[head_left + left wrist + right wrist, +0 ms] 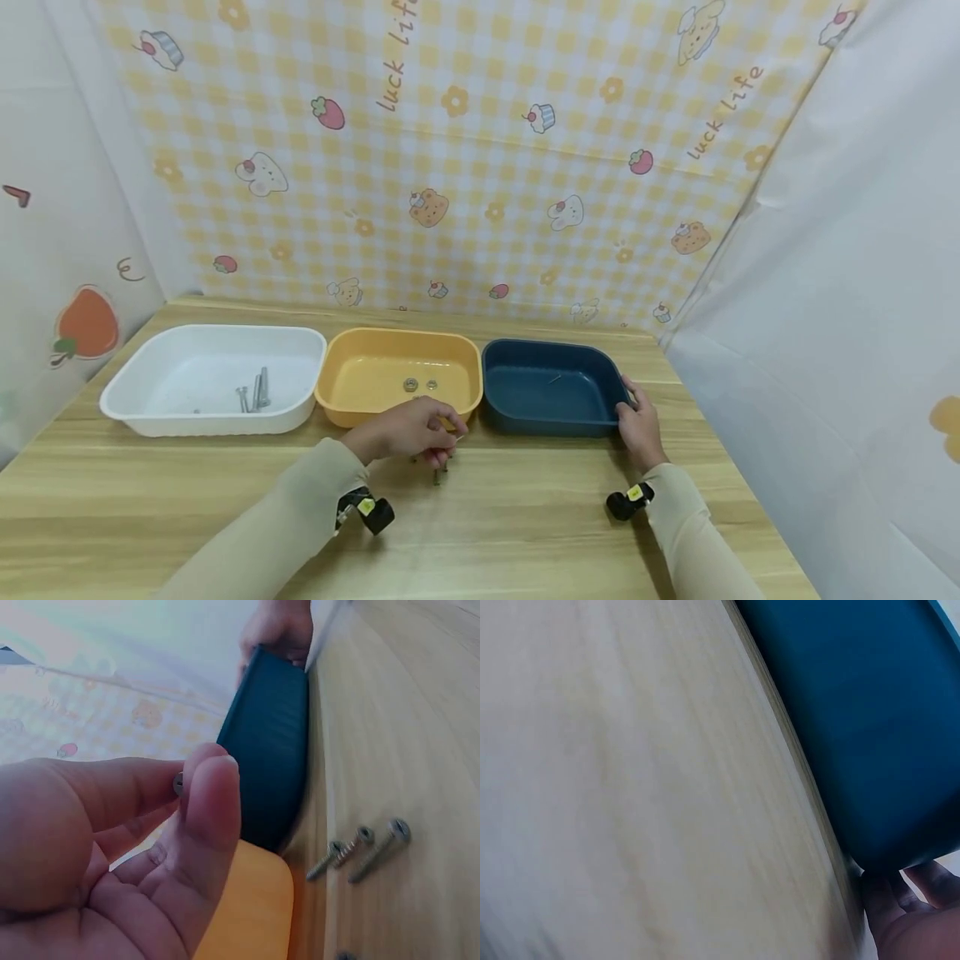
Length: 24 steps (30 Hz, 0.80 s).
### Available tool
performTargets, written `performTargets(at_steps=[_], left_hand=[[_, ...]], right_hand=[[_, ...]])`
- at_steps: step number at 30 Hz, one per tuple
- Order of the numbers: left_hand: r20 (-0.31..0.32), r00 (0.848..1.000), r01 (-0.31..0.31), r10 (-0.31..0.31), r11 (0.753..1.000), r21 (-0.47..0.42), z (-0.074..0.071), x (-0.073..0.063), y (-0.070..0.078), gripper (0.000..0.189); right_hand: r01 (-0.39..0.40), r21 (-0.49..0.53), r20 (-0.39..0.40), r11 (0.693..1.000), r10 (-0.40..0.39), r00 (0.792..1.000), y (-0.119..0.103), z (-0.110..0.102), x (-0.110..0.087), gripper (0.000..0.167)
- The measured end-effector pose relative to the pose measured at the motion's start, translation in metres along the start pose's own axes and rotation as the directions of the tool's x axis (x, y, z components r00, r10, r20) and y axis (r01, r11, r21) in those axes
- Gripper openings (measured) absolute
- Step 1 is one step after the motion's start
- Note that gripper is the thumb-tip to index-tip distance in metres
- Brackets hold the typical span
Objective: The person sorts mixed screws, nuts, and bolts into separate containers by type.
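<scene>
My left hand (420,429) pinches a small screw between thumb and finger, in front of the yellow bin (347,417). In the left wrist view only the slotted head of that screw (178,783) shows; the fingers hide the rest. Several loose screws (381,851) lie on the table just below this hand. My right hand (639,423) grips the right end of the dark blue bin (551,425), its fingers at the rim and outer wall. One thin screw (555,379) lies inside that bin.
A white bin (217,425) at the left holds several long bolts (260,390). Nuts (410,385) lie in the yellow bin. The three bins stand side by side on the wooden table (517,517), before a checked cloth backdrop (480,167).
</scene>
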State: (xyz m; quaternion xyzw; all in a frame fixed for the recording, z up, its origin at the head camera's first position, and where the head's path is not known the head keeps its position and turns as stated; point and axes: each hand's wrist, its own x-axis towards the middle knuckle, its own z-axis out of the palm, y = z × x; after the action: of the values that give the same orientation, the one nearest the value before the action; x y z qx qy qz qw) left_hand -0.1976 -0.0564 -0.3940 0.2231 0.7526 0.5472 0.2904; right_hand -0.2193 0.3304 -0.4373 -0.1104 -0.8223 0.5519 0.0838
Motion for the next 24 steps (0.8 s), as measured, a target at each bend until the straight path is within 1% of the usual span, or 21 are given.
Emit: performTargets(at_steps=[5, 10, 14, 17, 19, 24], left_hand=[[-0.004, 0.999, -0.032, 0.032, 0.999, -0.029, 0.001, 0.011, 0.007, 0.020], [-0.023, 1.000, -0.021, 0.019, 0.995, -0.094, 0.002, 0.023, 0.015, 0.024], [-0.012, 1.000, -0.022, 0.021, 0.987, -0.160, 0.002, 0.034, 0.022, 0.026], [0.010, 0.999, -0.030, 0.033, 0.979, -0.201, 0.002, 0.045, 0.026, 0.028], [0.014, 0.999, -0.026, 0.030, 0.974, -0.224, 0.003, 0.052, 0.028, 0.030], [-0.014, 1.000, -0.020, 0.017, 0.961, -0.277, 0.005, 0.067, 0.033, 0.034]], right_hand=[[0.006, -0.004, -0.006, 1.000, -0.006, 1.000, 0.000, 0.000, 0.001, 0.059], [-0.001, 0.010, -0.014, 1.000, 0.001, 1.000, 0.000, 0.000, 0.002, 0.060], [-0.003, 0.020, -0.015, 1.000, 0.003, 1.000, 0.000, 0.000, 0.003, 0.060], [0.000, 0.014, -0.016, 1.000, 0.000, 1.000, 0.001, -0.001, 0.002, 0.060], [0.004, 0.011, -0.015, 1.000, -0.004, 1.000, 0.002, -0.002, 0.002, 0.059], [0.016, 0.013, -0.010, 1.000, -0.016, 1.000, 0.003, 0.001, 0.001, 0.059]])
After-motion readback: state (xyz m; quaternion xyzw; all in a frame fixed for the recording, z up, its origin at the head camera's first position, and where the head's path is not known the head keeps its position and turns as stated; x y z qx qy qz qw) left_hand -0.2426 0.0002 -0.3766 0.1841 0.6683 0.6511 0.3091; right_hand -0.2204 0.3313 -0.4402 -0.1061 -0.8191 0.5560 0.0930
